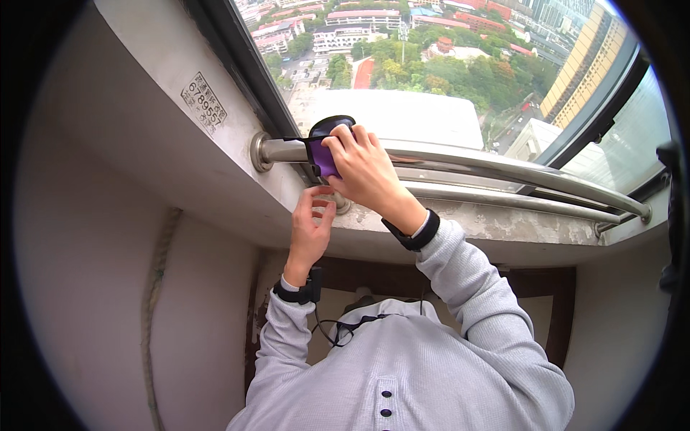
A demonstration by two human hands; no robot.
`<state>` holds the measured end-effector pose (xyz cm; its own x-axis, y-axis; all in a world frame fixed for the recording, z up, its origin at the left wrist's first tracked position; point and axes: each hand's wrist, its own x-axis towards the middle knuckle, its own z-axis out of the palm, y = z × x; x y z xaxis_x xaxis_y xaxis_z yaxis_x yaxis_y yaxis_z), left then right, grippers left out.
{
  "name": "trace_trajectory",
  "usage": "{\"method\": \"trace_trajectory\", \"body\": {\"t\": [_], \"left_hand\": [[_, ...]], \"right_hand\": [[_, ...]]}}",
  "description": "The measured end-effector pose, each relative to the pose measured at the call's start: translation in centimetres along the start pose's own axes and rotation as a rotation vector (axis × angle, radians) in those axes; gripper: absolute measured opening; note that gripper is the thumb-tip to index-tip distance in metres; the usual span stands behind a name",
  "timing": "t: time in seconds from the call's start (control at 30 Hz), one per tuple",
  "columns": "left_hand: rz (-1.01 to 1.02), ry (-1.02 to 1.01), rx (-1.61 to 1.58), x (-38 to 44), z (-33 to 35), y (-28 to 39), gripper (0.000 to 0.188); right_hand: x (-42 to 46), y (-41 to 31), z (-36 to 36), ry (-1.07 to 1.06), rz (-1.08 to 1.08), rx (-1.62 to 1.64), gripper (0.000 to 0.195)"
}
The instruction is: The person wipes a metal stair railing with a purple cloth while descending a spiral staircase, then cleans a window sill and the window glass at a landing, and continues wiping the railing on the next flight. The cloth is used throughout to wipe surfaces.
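Note:
My right hand [366, 164] grips a purple fabric piece with black trim [322, 156] at the left end of the upper stainless-steel rail [474, 161]. The fabric lies against the rail, and a dark flap of it stands up behind my fingers. A thin black strap end sticks out to its left; whether the piece goes all the way round the rail is hidden. Just below, my left hand [312, 221] is raised with curled, parted fingers and nothing visible in it. Its fingertips are close to the lower rail's end mount [341, 203].
A lower steel rail [485, 200] runs along a sill with peeling paint [463, 225]. Beyond the rails is a window with a dark frame [242, 70], high above buildings and trees. The left wall bears a printed stamp [205, 102]. A rope-like cord [156, 291] hangs lower left.

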<state>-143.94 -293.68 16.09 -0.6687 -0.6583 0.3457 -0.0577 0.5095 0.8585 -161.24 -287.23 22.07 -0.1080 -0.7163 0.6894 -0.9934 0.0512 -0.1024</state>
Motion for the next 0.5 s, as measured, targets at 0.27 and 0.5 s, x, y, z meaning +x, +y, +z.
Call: {"method": "trace_trajectory", "body": {"t": [0.27, 0.5], "left_hand": [[0.021, -0.025, -0.021, 1.3, -5.7, -5.3, 0.039], [0.066, -0.046, -0.088, 3.7, -6.7, -7.4, 0.042]], "right_hand": [[-4.5, 4.3, -3.1, -0.026, 0.299, -0.052, 0.05], [4.4, -3.3, 5.0, -0.018, 0.138, 0.08, 0.045]]}}
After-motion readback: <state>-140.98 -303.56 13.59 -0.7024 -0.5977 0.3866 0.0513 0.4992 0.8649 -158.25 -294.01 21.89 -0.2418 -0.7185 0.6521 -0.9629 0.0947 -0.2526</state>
